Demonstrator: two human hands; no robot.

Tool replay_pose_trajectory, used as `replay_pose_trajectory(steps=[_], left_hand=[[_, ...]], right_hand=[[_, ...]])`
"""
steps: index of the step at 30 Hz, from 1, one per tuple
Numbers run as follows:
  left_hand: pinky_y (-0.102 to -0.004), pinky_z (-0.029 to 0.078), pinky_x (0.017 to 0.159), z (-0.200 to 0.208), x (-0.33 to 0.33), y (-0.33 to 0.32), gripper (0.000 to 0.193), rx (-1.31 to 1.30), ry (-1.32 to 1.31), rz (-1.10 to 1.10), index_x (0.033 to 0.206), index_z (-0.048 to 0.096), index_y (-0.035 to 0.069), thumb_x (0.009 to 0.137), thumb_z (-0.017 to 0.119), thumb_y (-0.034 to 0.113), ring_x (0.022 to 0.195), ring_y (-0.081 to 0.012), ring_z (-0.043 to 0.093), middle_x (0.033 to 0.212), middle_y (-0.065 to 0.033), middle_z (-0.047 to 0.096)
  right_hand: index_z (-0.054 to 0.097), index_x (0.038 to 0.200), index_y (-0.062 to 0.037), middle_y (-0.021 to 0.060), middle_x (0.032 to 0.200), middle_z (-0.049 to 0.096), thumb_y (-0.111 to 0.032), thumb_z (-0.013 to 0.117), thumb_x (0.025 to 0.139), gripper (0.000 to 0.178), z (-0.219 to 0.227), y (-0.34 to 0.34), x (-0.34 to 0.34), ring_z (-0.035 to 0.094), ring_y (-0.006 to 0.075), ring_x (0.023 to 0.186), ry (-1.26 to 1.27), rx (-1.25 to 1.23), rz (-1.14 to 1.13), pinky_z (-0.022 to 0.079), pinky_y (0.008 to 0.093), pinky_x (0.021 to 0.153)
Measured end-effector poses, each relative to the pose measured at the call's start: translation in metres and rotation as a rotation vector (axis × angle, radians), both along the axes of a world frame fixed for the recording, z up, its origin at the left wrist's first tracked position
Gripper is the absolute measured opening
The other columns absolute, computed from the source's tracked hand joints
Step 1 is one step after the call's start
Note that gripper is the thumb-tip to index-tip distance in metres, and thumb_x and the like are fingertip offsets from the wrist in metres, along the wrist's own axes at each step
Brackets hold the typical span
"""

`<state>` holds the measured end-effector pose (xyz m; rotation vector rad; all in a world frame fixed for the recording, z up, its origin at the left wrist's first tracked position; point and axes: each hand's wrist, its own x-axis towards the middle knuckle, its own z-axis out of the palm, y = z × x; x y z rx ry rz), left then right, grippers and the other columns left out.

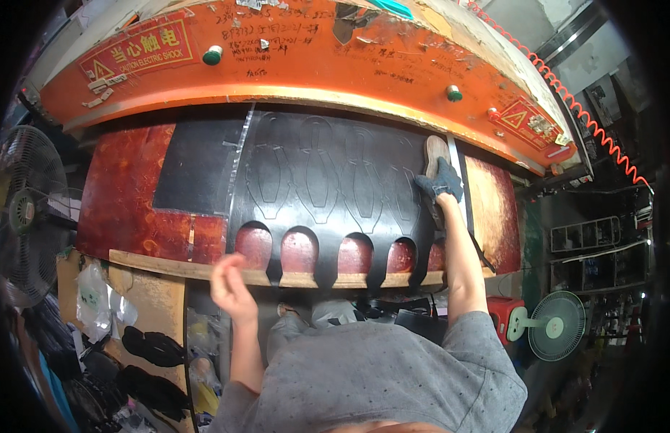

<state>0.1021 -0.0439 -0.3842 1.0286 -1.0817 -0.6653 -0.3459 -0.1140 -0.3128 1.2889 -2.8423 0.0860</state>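
Observation:
A black sheet (pixel 328 195) lies on the reddish-brown board, with several sole-shaped outlines pressed into it and several rounded cut-outs along its near edge. At the sheet's far right, my right hand (pixel 443 182), in a dark glove, grips a long wooden sole-shaped cutting die (pixel 436 149). The die stands lengthwise away from me, its near part hidden behind the hand and forearm. My left hand (pixel 232 290) is bare and raised near the board's front edge, left of the cut-outs. Its fingers look loosely apart and slightly blurred, with nothing seen in them.
An orange machine beam (pixel 292 68) with green buttons spans the far side, close above the board (pixel 122 187). A second black piece (pixel 198 160) lies to the left. Fans stand at the left (pixel 24 209) and right (pixel 557 326). A red coiled hose (pixel 577 108) hangs at the far right.

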Motion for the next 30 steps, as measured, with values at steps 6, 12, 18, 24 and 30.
replay_pose_trajectory(steps=[6, 12, 18, 24, 30], left_hand=[[-0.0272, 0.049, 0.087, -0.043, -0.052, 0.005, 0.049, 0.650, 0.070, -0.689, 0.137, 0.042, -0.003, 0.097, 0.056, 0.022, 0.097, -0.0188, 0.063, 0.121, -0.0144, 0.059], [-0.0225, 0.035, 0.057, -0.052, -0.100, -0.021, 0.019, 0.798, 0.114, -0.745, 0.090, 0.050, 0.002, 0.095, 0.059, 0.017, 0.069, -0.0044, 0.041, 0.076, 0.0023, 0.047], [-0.0269, 0.031, 0.048, -0.030, -0.025, 0.023, 0.028, 0.753, -0.196, -0.713, 0.076, 0.046, 0.003, 0.092, 0.062, 0.019, 0.058, -0.0048, 0.037, 0.063, 0.0039, 0.042], [-0.0404, 0.038, 0.061, -0.054, -0.007, 0.036, 0.031, 0.120, -0.866, -0.181, 0.061, 0.045, 0.006, 0.073, 0.070, 0.019, 0.060, -0.0281, 0.047, 0.062, -0.0109, 0.048], [-0.0428, 0.036, 0.066, -0.063, -0.024, 0.034, 0.030, -0.013, -0.807, 0.050, 0.059, 0.046, 0.006, 0.080, 0.060, 0.021, 0.063, -0.0328, 0.048, 0.062, -0.0109, 0.048]], right_hand=[[0.049, 0.136, -0.0128, 0.0210, 0.129, 0.055, -0.048, 0.078, 0.059, 0.090, 0.005, 0.012, -0.006, 0.052, 0.0386, 0.120, -0.089, -0.065, 0.063, 0.041, 0.0434, 0.103], [0.044, 0.136, 0.0023, 0.0207, 0.129, 0.055, -0.019, 0.069, 0.070, 0.074, -0.004, 0.056, -0.028, 0.055, 0.0297, 0.116, -0.918, -0.560, 0.133, 0.045, 0.0369, 0.098], [0.046, 0.135, 0.0034, 0.0167, 0.119, 0.059, -0.015, 0.061, 0.069, 0.071, 0.007, 0.092, -0.029, 0.057, 0.0246, 0.107, -1.109, -0.565, 0.153, 0.046, 0.0354, 0.093], [0.050, 0.133, -0.0008, 0.0153, 0.119, 0.059, -0.014, 0.065, 0.065, 0.071, 0.015, 0.064, 0.004, 0.057, 0.0225, 0.104, -1.174, -0.593, 0.279, 0.044, 0.0341, 0.094], [0.049, 0.135, -0.0059, 0.0154, 0.127, 0.056, -0.024, 0.076, 0.061, 0.080, 0.029, 0.003, 0.028, 0.055, 0.0285, 0.115, -0.862, -0.248, 0.482, 0.042, 0.0369, 0.101]])
